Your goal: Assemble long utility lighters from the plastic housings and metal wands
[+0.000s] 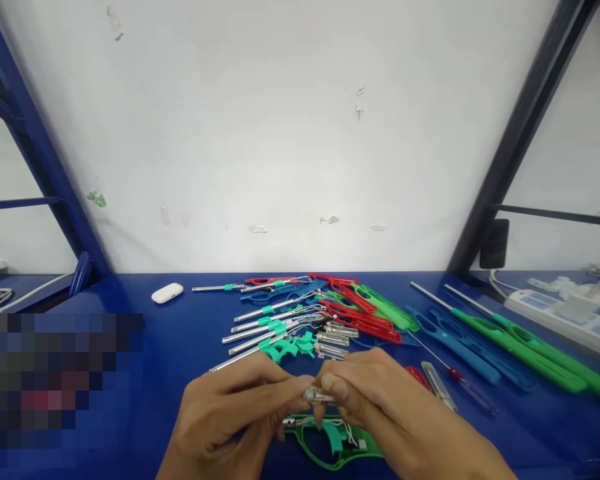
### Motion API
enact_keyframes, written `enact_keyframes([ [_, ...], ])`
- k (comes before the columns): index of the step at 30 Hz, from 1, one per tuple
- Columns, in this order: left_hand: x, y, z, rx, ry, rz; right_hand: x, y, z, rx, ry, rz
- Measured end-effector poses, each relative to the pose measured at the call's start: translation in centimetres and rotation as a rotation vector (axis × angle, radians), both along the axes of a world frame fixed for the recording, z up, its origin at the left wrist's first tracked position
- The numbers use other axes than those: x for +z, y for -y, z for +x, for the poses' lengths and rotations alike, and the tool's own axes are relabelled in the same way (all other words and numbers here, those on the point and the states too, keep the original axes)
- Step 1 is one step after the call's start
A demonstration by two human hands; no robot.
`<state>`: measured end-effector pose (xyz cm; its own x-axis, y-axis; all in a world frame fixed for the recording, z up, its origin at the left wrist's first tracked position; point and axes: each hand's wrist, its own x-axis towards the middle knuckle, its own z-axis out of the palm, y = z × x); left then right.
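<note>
A small clear lighter fuel tank [322, 397] with a metallic end is pinched between both hands above the table. My left hand [225, 413] grips its left end with thumb and fingertips, while my right hand [395, 407] closes on the other end. Just beneath lies a green lighter shell half [307, 455], with a teal trigger [335, 437] and white wires inside; the hands cover part of it. Beyond the fingers are several similar clear tanks [333, 338] and a pile of loose teal triggers [290, 347].
Metal lighter tubes [260, 325] and red shells [365, 320] lie at the back. On the right are blue shells [460, 347], green lighters [525, 353], a screwdriver [473, 392] and a power strip [565, 320]. A white case [167, 293] sits back left.
</note>
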<state>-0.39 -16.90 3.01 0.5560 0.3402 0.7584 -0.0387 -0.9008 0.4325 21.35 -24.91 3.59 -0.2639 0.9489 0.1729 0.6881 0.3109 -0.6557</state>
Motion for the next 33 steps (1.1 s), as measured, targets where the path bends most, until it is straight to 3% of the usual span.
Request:
enact_keyframes([
  [9, -0.6, 0.3, 0.2, 0.053, 0.027, -0.017, 1.1, -0.6, 0.2, 0.061, -0.066, -0.031],
  [15, -0.9, 0.0, 0.5, 0.117, -0.019, 0.053, 1.8, 0.3, 0.2, -0.09, 0.057, -0.065],
  [19, -1.6, -0.1, 0.8, 0.214, -0.034, 0.069, 2.0, 0.4, 0.9, -0.046, 0.077, -0.019],
  [23, -2.5, -0.1, 1.4, 0.295, -0.124, 0.044, 2.0, 1.1, 2.7, -0.126, 0.097, 0.009],
  [29, -3.2, 0.0, 2.5, 0.123, -0.32, 0.063, 1.1, 1.7, 4.9, -0.33, 0.168, 0.006],
  [33, -3.9, -0.1, 2.7, 0.082, -0.432, 0.045, 0.6, 1.1, 4.7, -0.268, 0.239, -0.058],
])
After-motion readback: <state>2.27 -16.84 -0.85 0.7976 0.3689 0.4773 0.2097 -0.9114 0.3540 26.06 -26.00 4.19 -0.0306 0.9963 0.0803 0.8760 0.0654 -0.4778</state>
